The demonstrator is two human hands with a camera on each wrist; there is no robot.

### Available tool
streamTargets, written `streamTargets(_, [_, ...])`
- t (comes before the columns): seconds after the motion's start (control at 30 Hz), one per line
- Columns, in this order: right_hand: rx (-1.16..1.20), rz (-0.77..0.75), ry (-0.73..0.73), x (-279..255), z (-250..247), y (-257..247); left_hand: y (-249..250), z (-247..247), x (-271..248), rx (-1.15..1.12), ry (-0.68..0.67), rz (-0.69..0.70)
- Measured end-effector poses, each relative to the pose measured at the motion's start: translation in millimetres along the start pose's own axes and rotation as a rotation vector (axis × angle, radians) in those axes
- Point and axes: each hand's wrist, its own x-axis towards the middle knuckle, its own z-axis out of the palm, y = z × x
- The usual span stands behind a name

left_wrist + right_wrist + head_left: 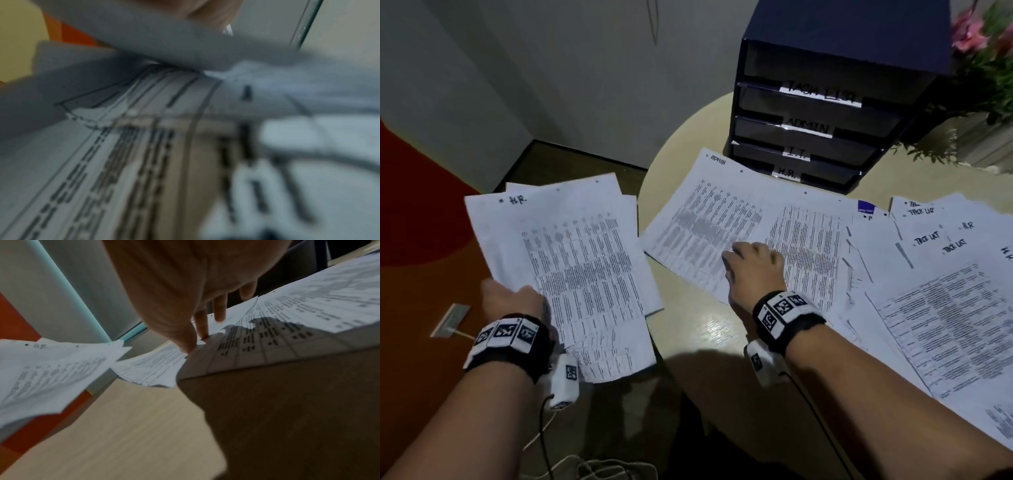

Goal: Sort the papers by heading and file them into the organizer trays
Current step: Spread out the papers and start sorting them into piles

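My left hand (517, 301) grips a fanned stack of printed sheets (571, 253) off the table's left side; the top one is headed H.R. In the left wrist view these papers (144, 162) fill the frame, blurred. My right hand (751, 263) rests with fingertips (202, 335) down on a sheet headed ADMIN (709, 219) on the round table. A dark organizer (822, 113) at the back has trays labelled TASK LIST, ADMIN, I.T. and H.R. More sheets (941, 274) headed TASK LIST and H.R. are spread on the right.
The beige round table (702, 329) has its edge close to my left hand's stack. A potted plant with pink flowers (983, 51) stands right of the organizer. Below on the left lies an orange floor (421, 240). Wrist-camera cables (544, 428) hang under my arms.
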Motion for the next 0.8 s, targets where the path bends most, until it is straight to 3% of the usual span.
streamTargets(0.27, [-0.02, -0.133, -0.157, 19.4, -5.5, -3.8, 19.4, -9.7, -18.3, -0.017, -0.112, 0.083])
streamTargets(0.37, [0.033, -0.149, -0.119, 15.0, -8.1, 0.6, 21.5, 5.3, -30.8, -0.079, -0.166, 0.12])
streamTargets(0.43, [0.211, -0.127, -0.051, 6.8, -18.2, -0.1, 24.3, 12.6, -38.9, -0.099, -0.195, 0.144])
streamTargets(0.47, [0.355, -0.091, -0.059, -0.3, -28.8, -1.6, 26.9, 15.8, -43.8, -0.111, -0.201, 0.164])
streamTargets(0.57, [1.104, 0.185, -0.229, -32.6, -62.8, -0.8, 35.9, 26.0, -65.8, -0.157, -0.253, 0.255])
streamTargets(0.6, [1.211, 0.232, -0.276, -41.4, -64.9, 5.8, 38.8, 30.3, -75.8, -0.176, -0.277, 0.279])
streamTargets(0.67, [1.23, 0.251, -0.289, -59.8, -61.2, 17.3, 42.4, 40.6, -98.9, -0.197, -0.335, 0.297])
streamTargets(0.8, [1.141, 0.446, -0.1, -86.5, -41.7, 50.7, 37.9, 74.7, -143.2, -0.259, -0.505, 0.304])
